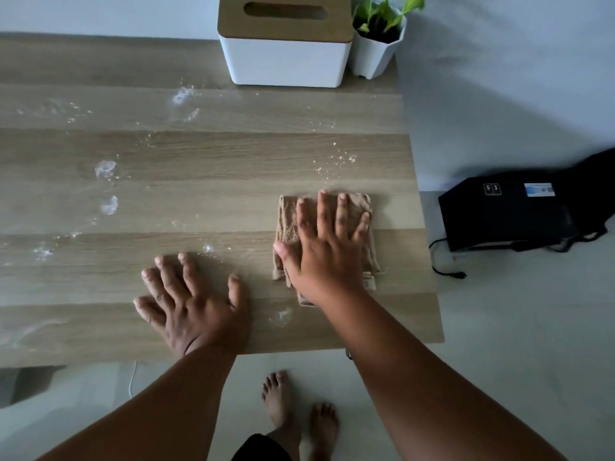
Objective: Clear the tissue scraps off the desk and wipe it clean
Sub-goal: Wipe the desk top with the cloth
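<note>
A folded tan cloth (286, 217) lies flat on the wooden desk (206, 181) near its right edge. My right hand (327, 247) presses down on the cloth with fingers spread. My left hand (193, 304) rests flat on the bare desk beside it, fingers apart, holding nothing. Wet smears and droplets (105, 169) mark the desk at the left, the middle and near the front edge. I can pick out no tissue scraps on the desk.
A white tissue box (284, 58) with a wooden lid stands at the back of the desk, a small potted plant (377, 38) right of it. On the floor to the right lies a black device (506, 212) with a cable. My bare feet (299, 407) stand below the desk's front edge.
</note>
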Motion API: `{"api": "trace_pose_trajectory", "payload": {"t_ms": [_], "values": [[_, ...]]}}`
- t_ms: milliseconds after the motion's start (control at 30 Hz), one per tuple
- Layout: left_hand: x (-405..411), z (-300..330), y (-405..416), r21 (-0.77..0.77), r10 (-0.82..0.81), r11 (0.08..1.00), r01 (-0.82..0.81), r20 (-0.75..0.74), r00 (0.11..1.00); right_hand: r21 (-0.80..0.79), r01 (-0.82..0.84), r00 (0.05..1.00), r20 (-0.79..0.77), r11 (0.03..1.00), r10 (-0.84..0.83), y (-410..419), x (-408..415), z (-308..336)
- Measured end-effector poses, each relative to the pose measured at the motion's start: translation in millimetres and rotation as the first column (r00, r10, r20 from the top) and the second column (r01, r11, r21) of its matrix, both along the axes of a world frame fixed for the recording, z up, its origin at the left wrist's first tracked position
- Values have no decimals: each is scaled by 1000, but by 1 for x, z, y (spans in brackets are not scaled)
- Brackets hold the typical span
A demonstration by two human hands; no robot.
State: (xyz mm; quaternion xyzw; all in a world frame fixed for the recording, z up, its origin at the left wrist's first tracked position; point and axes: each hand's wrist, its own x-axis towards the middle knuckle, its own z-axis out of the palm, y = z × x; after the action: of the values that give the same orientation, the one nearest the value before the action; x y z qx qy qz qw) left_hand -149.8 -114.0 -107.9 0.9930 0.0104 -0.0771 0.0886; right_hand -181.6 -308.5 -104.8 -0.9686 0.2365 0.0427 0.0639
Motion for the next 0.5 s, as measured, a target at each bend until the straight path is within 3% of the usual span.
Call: {"api": "trace_pose_trajectory", "payload": {"t_ms": [167,300,500], "values": [[0,-1,1,-12,-9,1000,9,9,1000,4,-165,981,101,986,164,38,-43,-8],[1,-1,2,-19,-5,1000,5,-4,1000,-16,-205,975,85,979,205,1,-90,-12],[1,0,1,-18,-7,1000,7,-5,1000,-51,115,988,-96,992,-120,-67,-61,-3]]}}
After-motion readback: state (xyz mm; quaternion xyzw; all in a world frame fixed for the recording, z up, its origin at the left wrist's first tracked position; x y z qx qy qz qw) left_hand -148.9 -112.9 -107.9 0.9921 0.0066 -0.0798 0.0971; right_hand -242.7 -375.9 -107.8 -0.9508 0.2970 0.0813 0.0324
